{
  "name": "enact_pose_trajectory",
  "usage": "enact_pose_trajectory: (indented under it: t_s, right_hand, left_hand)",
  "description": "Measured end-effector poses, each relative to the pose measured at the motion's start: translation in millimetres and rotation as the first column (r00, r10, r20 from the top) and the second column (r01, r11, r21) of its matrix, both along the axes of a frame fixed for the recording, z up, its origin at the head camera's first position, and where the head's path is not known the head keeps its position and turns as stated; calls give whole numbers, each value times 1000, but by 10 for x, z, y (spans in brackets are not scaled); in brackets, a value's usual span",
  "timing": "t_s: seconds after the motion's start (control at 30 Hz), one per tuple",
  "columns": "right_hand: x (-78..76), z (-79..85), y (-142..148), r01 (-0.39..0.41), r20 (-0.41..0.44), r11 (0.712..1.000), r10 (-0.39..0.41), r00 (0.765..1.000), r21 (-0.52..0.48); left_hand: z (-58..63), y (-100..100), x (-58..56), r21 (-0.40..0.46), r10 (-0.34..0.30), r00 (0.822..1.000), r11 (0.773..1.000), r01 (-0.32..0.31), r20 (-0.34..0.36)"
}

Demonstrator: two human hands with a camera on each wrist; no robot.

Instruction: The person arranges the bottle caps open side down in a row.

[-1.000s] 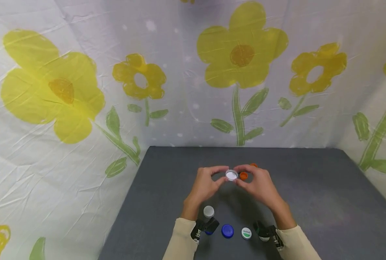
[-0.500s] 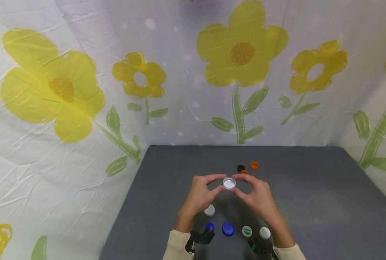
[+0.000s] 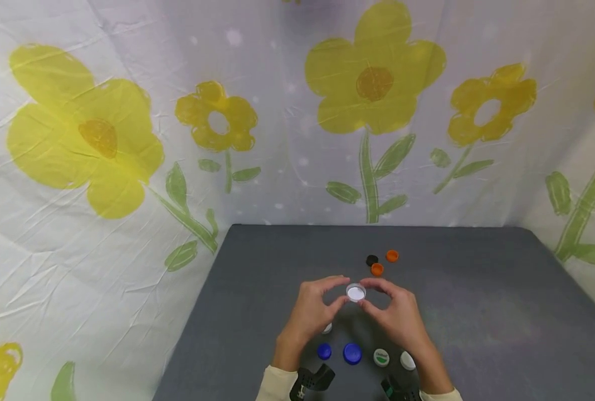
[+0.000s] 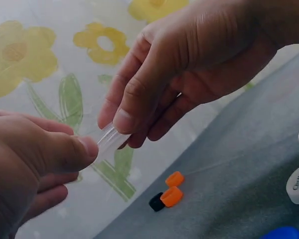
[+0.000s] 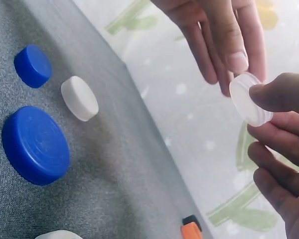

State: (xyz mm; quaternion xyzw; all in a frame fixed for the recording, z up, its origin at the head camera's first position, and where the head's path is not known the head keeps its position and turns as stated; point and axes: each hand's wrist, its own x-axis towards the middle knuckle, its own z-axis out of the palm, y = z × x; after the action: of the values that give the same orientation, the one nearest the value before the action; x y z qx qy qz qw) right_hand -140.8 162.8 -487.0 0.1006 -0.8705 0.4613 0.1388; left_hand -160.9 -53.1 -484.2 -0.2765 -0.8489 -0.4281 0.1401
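Between both hands is a small round translucent plastic cap [image 3: 356, 292], raised in front of the body. The left hand [image 3: 305, 312] pinches its left edge with thumb and index finger, and the right hand [image 3: 403, 317] pinches the opposite edge. In the left wrist view, the cap [image 4: 108, 141] appears nearly edge-on with a ribbed side. The right wrist view shows the cap's flat round face [image 5: 244, 99], with the right thumb [image 5: 279, 94] lying over part of it. Both hands' other fingers are loosely bent and hold nothing.
Behind the hands on the grey table [image 3: 468, 289] lie a black cap [image 3: 371, 260] and two orange caps [image 3: 391, 255]. Nearer are two blue caps [image 3: 351, 353], a white cap with green print [image 3: 381, 357] and two white caps [image 3: 407, 361]. A flowered sheet [image 3: 277, 111] hangs behind.
Both hands have drawn back toward the body with the cap pinched between them. The black and orange caps, partly covered before, now show fully; the left hand now covers much of one white cap.
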Motion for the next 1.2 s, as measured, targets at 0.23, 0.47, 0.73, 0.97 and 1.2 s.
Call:
enact_pose_trajectory:
  t_s: [0.23, 0.47, 0.73, 0.97, 1.2]
  right_hand:
    - [41, 3, 5, 2, 78, 998, 3, 997, -62]
    - [47, -3, -4, -25, 176, 992, 46, 983, -122]
    - [50, -37, -14, 1, 49, 996, 4, 999, -86]
    - [40, -59, -21, 6, -190, 999, -13, 982, -42]
    - [18, -65, -51, -63, -338, 995, 34, 940, -76]
  left_hand:
    - [-68, 9, 16, 33, -9, 990, 999, 14, -141]
    - [-132, 35, 9, 98, -1, 982, 995, 20, -191]
    - [-146, 59, 49, 234, 58, 998, 970, -59, 9]
    - [-106, 46, 52, 398, 54, 956, 901, -171, 289]
    - [-52, 31, 51, 448, 14, 897, 863, -235, 442]
